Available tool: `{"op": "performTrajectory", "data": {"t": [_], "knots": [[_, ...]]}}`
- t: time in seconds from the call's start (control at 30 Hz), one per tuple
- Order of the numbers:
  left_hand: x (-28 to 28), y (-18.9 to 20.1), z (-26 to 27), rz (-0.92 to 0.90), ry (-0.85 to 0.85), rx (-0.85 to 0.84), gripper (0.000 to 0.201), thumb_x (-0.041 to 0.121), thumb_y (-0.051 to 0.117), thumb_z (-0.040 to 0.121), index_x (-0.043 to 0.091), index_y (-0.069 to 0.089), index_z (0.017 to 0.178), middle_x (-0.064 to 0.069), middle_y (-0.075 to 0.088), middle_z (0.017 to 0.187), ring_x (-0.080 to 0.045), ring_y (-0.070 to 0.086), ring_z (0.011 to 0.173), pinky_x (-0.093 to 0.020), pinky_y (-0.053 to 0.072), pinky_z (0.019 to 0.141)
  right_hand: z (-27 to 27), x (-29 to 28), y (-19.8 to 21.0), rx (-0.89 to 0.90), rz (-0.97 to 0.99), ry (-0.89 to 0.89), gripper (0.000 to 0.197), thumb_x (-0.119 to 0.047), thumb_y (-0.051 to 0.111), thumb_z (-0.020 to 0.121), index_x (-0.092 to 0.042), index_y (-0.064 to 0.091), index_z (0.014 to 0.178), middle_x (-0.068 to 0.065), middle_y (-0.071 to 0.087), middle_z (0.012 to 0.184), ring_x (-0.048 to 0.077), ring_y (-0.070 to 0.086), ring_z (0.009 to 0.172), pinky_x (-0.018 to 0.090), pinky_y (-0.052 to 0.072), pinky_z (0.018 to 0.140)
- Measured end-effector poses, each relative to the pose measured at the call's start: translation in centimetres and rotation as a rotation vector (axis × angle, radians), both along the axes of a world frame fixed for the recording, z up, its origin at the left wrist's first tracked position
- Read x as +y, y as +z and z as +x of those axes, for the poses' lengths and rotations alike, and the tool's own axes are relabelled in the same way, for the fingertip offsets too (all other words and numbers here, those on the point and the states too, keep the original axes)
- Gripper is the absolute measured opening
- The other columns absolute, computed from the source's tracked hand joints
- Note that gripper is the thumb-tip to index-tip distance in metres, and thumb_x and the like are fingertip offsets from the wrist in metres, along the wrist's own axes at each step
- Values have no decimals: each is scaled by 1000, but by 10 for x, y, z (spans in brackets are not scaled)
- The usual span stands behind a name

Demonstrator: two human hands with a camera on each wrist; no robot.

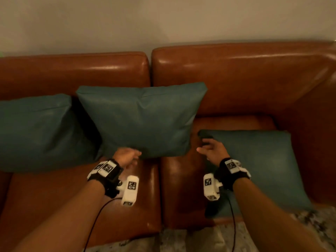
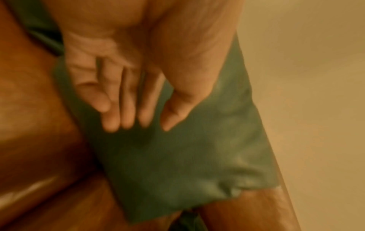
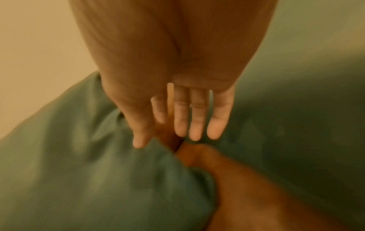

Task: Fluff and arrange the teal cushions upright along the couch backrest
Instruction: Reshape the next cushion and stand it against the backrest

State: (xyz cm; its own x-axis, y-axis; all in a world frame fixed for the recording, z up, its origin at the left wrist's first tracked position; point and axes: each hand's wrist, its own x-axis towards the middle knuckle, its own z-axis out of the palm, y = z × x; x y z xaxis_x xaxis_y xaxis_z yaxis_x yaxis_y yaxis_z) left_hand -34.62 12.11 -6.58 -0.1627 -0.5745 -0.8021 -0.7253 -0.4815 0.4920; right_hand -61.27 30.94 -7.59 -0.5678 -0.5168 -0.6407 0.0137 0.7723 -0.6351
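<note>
Both hands are released and hold nothing: my left hand (image 1: pixel 127 157) lies with straight fingers against the lower edge of the middle cushion (image 1: pixel 143 119), and my right hand (image 1: pixel 211 150) hovers, fingers loosely spread, between that cushion and the flat cushion (image 1: pixel 263 166) on the right seat. From the left wrist view the fingers (image 2: pixel 126 109) rest flat on teal fabric, with no pinch. Leaning upright against the couch backrest (image 1: pixel 236 73) are the middle cushion, tilted a little, and the left cushion (image 1: pixel 36 131) just beside it; the third lies flat on the seat near the armrest. I judge these cushions light and soft, with a smooth, slightly slick cover that creases easily, so a fingertip grip may slide. For the flat one I would take hold at two opposite edges or near the corners, where the filling bunches, lift it, pat the sides inward to plump it, then stand it against the backrest.
</note>
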Motion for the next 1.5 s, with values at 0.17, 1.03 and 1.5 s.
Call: {"op": "performTrajectory", "data": {"t": [0.17,1.03,1.5], "knots": [[86,-18,-84,57,-261,59,15,16,67,83,14,66,99,-4,61,69,-10,55,47,-16,35,39,-68,98,12,182,28,-144,33,-15,74,80,-9,67,111,6,66,86,21,62,84,28,47,80],[173,15,-256,220,136,254,55,46,58,81,37,49,134,-3,65,110,-23,60,90,-35,47,73,-346,247,19,-432,59,-201,90,-63,63,73,-16,36,145,7,47,146,27,52,126,41,43,106],[183,21,-284,135,-7,275,66,19,67,84,14,36,142,-4,42,142,-20,41,131,-15,37,96,-346,199,59,-634,43,83,92,-6,80,69,-37,32,141,-7,53,130,17,55,111,28,49,84]]}}
